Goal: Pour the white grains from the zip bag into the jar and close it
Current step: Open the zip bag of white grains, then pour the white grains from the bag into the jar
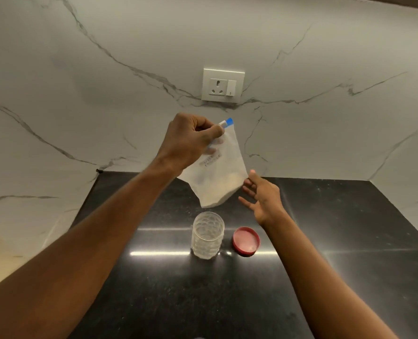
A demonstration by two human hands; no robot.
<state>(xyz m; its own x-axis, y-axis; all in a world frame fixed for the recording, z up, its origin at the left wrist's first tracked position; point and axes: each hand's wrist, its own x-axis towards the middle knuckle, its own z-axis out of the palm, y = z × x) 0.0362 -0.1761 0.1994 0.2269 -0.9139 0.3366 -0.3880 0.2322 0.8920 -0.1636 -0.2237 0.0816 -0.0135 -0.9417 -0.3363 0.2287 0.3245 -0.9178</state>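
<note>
At frame centre, the left hand [188,140] pinches the zip bag [217,172] by its top; the right hand [261,199], fingers spread, hovers beside it above the open jar [208,234] and red lid [246,241].

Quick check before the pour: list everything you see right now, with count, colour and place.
zip bag: one, clear with blue zip strip, held in the air above the jar
white grains: settled in the bag's low corner
jar: one, clear, open, upright on the counter
lid: one, red, on the counter right of the jar
counter: one, black
socket: one, white, on the marble wall
left hand: pinching the bag's top
right hand: open, beside the bag's bottom
</note>
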